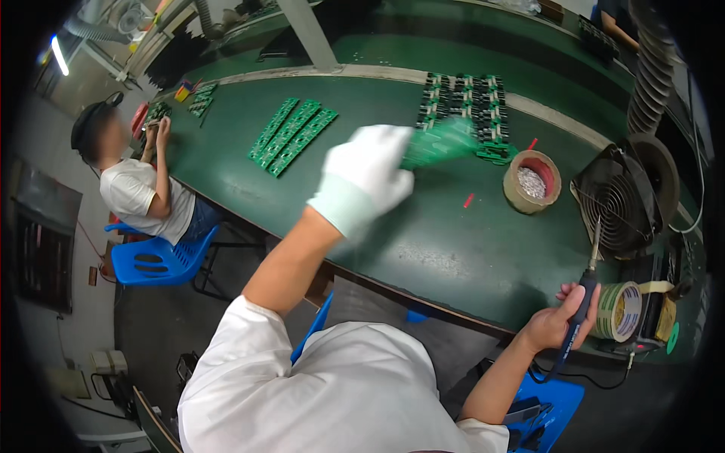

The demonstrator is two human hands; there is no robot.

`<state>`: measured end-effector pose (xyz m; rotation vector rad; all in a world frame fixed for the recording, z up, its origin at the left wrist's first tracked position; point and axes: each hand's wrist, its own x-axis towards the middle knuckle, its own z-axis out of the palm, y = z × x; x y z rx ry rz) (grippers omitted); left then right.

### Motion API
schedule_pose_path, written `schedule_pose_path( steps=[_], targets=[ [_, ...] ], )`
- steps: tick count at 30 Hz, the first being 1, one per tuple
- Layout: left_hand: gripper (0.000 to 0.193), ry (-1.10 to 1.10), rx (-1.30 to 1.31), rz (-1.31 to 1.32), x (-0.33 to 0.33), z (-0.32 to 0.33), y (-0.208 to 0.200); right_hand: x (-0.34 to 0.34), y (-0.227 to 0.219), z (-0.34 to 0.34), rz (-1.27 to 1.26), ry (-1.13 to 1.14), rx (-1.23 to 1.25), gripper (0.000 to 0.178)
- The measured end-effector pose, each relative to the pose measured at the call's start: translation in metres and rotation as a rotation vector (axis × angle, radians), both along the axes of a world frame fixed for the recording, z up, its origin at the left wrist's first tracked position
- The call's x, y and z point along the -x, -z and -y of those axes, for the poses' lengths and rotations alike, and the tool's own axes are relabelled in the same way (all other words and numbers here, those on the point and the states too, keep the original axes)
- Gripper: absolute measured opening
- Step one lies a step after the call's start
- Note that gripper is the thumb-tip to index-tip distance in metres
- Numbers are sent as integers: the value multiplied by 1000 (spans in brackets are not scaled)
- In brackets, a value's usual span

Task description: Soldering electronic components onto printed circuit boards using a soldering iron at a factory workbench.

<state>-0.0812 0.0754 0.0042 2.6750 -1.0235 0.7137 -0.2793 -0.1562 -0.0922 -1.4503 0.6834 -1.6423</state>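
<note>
My left hand (366, 174), in a white glove, grips a green circuit board (442, 143) that is smeared by motion over the middle of the bench. Just beyond that board lie rows of populated circuit boards (462, 102) with dark parts on them. My bare right hand (560, 321) is closed around a soldering iron (578, 317) with a dark blue handle, its metal tip pointing up and away from me. Left of my gloved hand, several green board strips (294, 134) lie side by side on the green bench (423, 253).
A tape roll (532, 181) holding small silvery bits stands right of centre, with red pieces (469, 200) nearby. Further right are a round-grilled fan (615, 200), a tape roll (619, 311) and a ribbed duct (651, 75). A co-worker (143, 174) sits at the far left.
</note>
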Motion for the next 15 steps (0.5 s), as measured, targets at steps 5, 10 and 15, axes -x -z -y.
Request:
schedule_pose_path(
  steps=[5, 10, 15],
  targets=[
    [48, -380, -122, -94, -39, -108, 56, 3, -1, -1, -6, -46, 40, 29],
    [34, 50, 289, -100, 31, -96, 52, 2, -1, -3, -42, 35, 45, 29],
    [27, 489, 128, -648, 118, -73, 68, -3, 1, -5, -94, 43, -1, 32]
  ],
)
